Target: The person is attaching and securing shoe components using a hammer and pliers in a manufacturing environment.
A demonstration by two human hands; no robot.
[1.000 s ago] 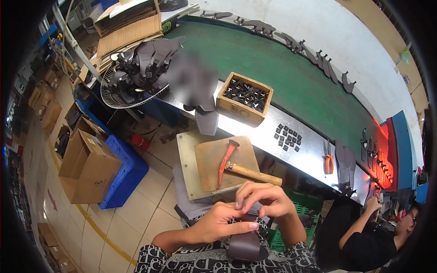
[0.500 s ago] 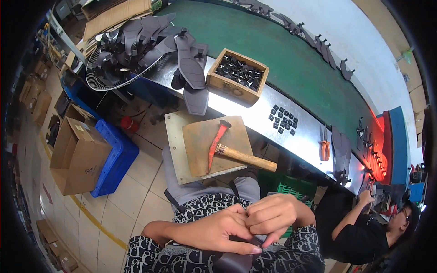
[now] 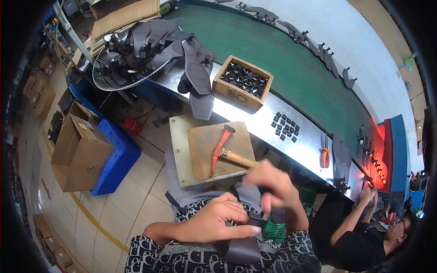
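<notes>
Close to my body, my left hand [image 3: 214, 221] is closed around a dark brown shoe sole [image 3: 243, 250] with a heel. Part of that sole hides behind my fingers. My right hand [image 3: 273, 184], smeared by motion, is at the end of the hammer's wooden handle and covers its tip; whether it grips the handle does not show. The hammer [image 3: 220, 150], with a long red head, lies on a brown board [image 3: 200, 166] above my lap.
A wooden box [image 3: 236, 98] of small black pieces stands on the metal ledge; similar black squares [image 3: 285, 126] lie nearby with orange-handled pliers [image 3: 325, 157]. A wire basket [image 3: 102, 82] overflows with soles. Beyond runs a green belt [image 3: 282, 68]. A co-worker [image 3: 364, 241] sits at right.
My right hand has left my left hand and moved up to the hammer handle. My left hand stays on the sole, more of which now shows. The view has shifted slightly.
</notes>
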